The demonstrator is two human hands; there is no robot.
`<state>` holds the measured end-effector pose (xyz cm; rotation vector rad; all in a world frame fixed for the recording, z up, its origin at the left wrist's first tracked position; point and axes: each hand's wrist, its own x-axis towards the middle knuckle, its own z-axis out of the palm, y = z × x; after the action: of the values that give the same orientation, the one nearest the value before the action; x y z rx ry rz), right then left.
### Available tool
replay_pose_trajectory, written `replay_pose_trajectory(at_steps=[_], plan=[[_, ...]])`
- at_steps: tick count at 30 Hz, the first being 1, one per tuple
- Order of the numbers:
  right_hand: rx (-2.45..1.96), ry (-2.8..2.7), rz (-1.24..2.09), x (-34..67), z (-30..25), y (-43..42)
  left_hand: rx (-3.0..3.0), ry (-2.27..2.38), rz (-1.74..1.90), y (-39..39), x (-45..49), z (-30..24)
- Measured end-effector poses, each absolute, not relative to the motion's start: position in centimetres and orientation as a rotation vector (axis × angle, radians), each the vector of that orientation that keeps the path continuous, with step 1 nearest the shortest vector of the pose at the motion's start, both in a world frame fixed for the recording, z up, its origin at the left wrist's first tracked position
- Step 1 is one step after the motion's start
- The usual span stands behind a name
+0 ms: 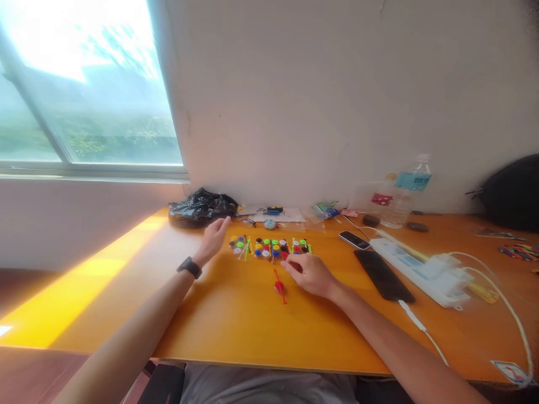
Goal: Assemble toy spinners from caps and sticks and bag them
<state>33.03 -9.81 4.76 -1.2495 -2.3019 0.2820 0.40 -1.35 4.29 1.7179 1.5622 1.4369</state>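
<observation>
My left hand, with a dark watch on the wrist, is raised left of the coloured pieces, its fingers stretched forward and no object visible in it. My right hand is at the near edge of the group, fingers curled and thumb close to them; whatever they may hold is too small to make out. Small round caps in several colours stand in clusters, with thin coloured sticks between them. Nearer to me, apart from both hands, lies a red round piece with a red arrow-like stick across it.
A black plastic bag lies at the back left. To the right are a phone, a white power strip with cables, a small black device and clear bottles. A round tin-like item is behind the pieces.
</observation>
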Motion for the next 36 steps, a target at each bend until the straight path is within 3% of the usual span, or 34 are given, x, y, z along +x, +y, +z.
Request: replay_pose_trajectory(at_steps=[3,12,23,29,36], plan=[[-1.247,-2.308,0.290,33.0,4.8,-9.9,2.063,1.722,1.187,-1.9,1.3,3.6],[-1.224,-2.322,0.310,33.0,4.6,-10.1,2.210,1.795,0.888,-2.2,2.9,3.1],[-0.828,-2.422,0.542,31.9,4.7,-11.5,2.133,1.882,0.865,-1.6,2.3,3.2],[-0.844,-2.458,0.646,33.0,5.1,-10.9,2.152,1.862,0.871,-1.4,2.1,3.1],[-0.993,-2.589,0.547,34.4,5.9,-10.4,2.159,1.827,0.892,-1.3,1.9,2.9]])
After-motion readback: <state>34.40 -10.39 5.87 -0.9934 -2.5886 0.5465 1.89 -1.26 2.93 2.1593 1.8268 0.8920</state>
